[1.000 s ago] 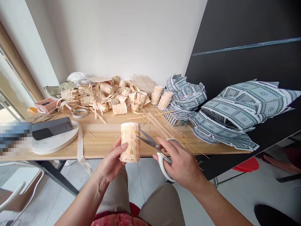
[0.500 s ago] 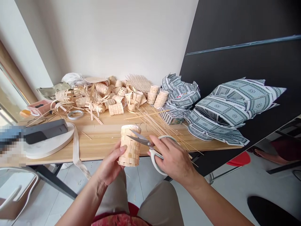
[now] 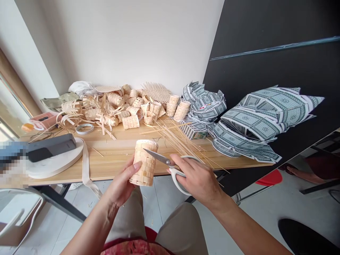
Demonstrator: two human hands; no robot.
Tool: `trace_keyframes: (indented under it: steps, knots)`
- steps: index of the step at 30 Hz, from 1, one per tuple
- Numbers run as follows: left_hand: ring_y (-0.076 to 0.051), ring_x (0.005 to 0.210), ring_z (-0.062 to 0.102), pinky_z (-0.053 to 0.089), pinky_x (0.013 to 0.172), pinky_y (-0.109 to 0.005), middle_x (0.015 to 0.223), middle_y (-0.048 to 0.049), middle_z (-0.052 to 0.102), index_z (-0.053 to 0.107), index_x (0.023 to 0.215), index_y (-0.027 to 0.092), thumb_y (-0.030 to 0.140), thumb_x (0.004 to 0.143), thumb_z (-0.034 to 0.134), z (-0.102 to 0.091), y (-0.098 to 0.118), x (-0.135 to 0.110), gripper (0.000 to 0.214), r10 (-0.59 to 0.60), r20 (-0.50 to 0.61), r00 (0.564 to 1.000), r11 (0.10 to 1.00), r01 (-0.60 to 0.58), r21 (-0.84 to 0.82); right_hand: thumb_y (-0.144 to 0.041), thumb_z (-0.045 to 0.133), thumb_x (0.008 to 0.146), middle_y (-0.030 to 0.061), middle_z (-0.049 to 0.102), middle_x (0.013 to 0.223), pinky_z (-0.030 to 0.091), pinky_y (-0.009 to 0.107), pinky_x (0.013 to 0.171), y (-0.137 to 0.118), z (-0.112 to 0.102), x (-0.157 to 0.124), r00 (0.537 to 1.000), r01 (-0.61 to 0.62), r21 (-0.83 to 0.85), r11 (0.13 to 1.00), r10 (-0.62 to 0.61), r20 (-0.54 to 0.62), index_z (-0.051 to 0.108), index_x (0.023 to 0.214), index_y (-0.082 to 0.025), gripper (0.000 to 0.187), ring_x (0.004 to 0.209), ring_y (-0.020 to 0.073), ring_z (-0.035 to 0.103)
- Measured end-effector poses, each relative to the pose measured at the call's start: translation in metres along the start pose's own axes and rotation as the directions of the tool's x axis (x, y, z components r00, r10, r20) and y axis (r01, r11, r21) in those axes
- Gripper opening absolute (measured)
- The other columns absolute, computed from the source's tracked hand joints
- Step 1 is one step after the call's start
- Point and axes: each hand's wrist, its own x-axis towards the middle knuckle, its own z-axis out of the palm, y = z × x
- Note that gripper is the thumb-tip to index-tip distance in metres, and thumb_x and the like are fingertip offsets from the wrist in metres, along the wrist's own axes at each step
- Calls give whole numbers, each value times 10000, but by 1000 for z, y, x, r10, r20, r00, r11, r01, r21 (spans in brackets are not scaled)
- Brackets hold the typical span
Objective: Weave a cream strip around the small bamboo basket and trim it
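My left hand [image 3: 122,184] is wrapped round a small woven bamboo basket [image 3: 143,162], held tilted in front of the wooden table's near edge [image 3: 111,166]. My right hand [image 3: 198,179] grips white-handled scissors [image 3: 174,169]. Their blades are closed and point left, with the tip lying against the basket's upper side.
At the back of the table lies a heap of woven baskets and strips [image 3: 119,106], with thin sticks [image 3: 175,136] beside it. Patterned paper stacks [image 3: 252,124] fill the right. A white tape roll with a dark box [image 3: 53,152] sits left. A red stool [image 3: 271,177] stands below.
The basket has tipped further to the right and dropped slightly in my left hand. The scissor tip has moved onto the basket's side and the blades have come together.
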Motion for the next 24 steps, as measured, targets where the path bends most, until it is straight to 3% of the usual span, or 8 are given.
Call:
trace_keyframes:
  steps: [5,9,13,18,24]
  knots:
    - [-218,874,604,450,763,-305,1057,-90,641,499,1246,211,325,734,647,-3,-4,1,545,-22,25,999,997,24,-76,-276,513,839,55,641,845,458,276,612,-1,-5,-2,982,-182,152,971,187,-25,508,1053,-165,241,721,177,608]
    - [-227,886,609,453,783,-316,1017,-79,653,513,1217,218,324,701,680,0,-11,1,552,48,47,998,993,-42,-114,-263,504,830,60,626,815,463,290,606,-14,1,-8,983,-182,160,970,179,36,499,1053,-153,248,729,192,601]
    - [-227,922,608,450,810,-305,1014,-67,658,526,1193,212,294,667,708,4,-17,2,563,112,80,990,983,-98,-156,-171,468,801,57,617,787,449,287,599,-28,8,-9,985,-172,145,974,174,2,494,1056,-135,258,694,186,584]
    - [-234,947,611,450,847,-322,1001,-51,666,486,1228,240,271,647,721,2,-22,2,627,120,70,990,976,-104,-189,-38,406,666,45,609,760,433,285,615,-30,9,-2,989,-141,102,985,144,-24,502,1020,-147,383,676,183,570]
    - [-266,1038,577,441,885,-333,1002,-22,666,474,1234,263,261,660,719,5,-21,-3,624,93,123,988,977,-67,-201,-19,384,624,51,609,734,424,296,611,-25,6,3,996,-85,6,996,85,-40,516,1022,-134,435,671,196,567]
